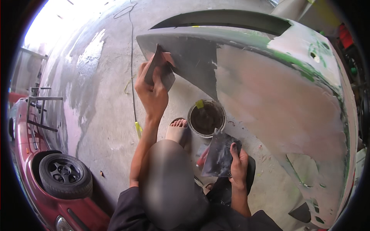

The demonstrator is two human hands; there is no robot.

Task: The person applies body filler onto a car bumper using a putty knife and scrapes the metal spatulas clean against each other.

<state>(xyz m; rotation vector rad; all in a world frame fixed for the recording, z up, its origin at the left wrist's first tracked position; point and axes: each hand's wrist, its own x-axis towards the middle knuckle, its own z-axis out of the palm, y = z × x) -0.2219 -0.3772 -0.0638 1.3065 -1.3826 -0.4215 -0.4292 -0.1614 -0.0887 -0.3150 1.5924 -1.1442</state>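
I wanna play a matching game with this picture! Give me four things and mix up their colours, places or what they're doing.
Things:
1. Bucket
2. Car
3. Flat plate
4. Left hand

Clues:
A. Held in the right hand
B. Gripping a thin dark piece
C. Standing on the floor, round
D. Dark red, at the lower left

Right pairs: 1-C, 2-D, 3-A, 4-B

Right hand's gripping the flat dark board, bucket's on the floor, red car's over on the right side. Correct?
Not quite: the red car is on the left side, as the head view shows. The right hand does grip the flat dark board, and the bucket is on the floor.
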